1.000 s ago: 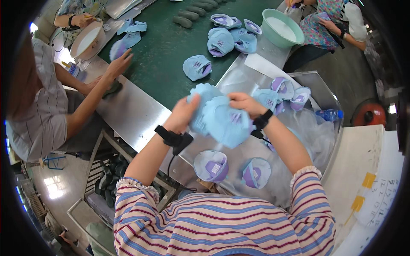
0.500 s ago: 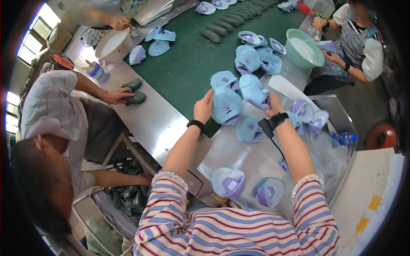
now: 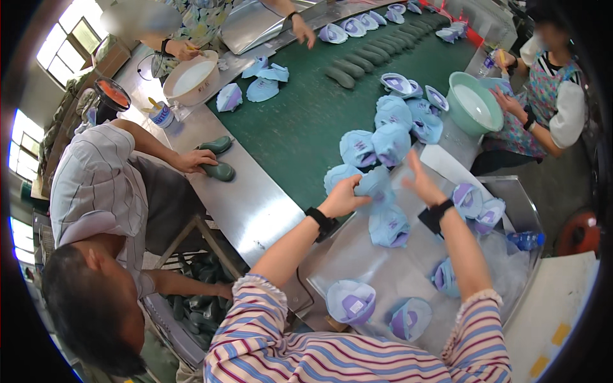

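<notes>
My left hand [image 3: 345, 196] has its thumb and fingers closed on a light blue shoe upper [image 3: 377, 182] at the near edge of the green belt. Part of another upper [image 3: 340, 175] shows just behind those fingers. My right hand [image 3: 423, 182] is open and empty, its fingers spread close to an upper [image 3: 391, 144] lying at the near end of a heap. Next to that one rests another blue upper [image 3: 357, 149] with purple lining. Below my left hand, a blue upper [image 3: 388, 225] lies on the metal tray [image 3: 338, 252].
Dark green shoe lasts [image 3: 367, 59] line the green belt [image 3: 281, 134]. At left, a co-worker's hand [image 3: 195, 161] touches two lasts [image 3: 219, 171]. A green basin [image 3: 474, 105] stands at right, near another worker. More uppers [image 3: 351, 302] and a bottle [image 3: 525, 240] sit on the tray.
My right hand has let go of a blue upper, which now lies on the heap. My left hand has moved right and closed on an upper. The view has shifted somewhat.
</notes>
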{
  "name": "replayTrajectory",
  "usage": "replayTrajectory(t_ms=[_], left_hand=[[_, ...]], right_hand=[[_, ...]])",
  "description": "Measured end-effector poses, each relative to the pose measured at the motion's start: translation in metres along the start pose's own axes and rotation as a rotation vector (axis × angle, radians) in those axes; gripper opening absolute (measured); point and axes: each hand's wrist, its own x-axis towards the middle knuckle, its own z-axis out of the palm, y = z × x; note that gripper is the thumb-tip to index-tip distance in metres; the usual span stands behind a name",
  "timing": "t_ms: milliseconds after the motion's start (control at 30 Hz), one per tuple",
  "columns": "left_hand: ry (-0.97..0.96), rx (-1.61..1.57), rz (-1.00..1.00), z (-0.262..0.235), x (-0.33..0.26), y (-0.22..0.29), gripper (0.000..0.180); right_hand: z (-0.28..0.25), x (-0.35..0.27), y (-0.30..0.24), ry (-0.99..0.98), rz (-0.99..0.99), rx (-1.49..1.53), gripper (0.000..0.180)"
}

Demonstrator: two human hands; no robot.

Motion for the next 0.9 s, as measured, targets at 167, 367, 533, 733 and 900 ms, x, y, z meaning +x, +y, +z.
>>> replayTrajectory(t_ms=[167,367,533,733,900], left_hand=[[-0.241,-0.409,0.101,-0.056,0.019,-0.001,0.037],[0.544,0.838,-0.224,-0.253,0.087,-0.170,0.056],[0.780,1.022,-0.550,-0.343,0.112,-0.207,0.082],[0.964,1.182,-0.524,-0.412,0.143,-0.232,0.099],[0.824,0.538,-0.435,-0.399,0.145,-0.244,0.103]], right_hand=[[0.068,-0.055,-0.074,-0.053,0.231,0.437,0.059],[0.044,-0.140,-0.063,0.054,0.370,0.701,0.061],[0.024,-0.191,-0.062,0.356,0.555,0.837,0.080],[0.020,-0.203,-0.058,0.479,0.672,0.871,0.076],[0.039,-0.222,-0.042,0.464,0.743,0.903,0.069]])
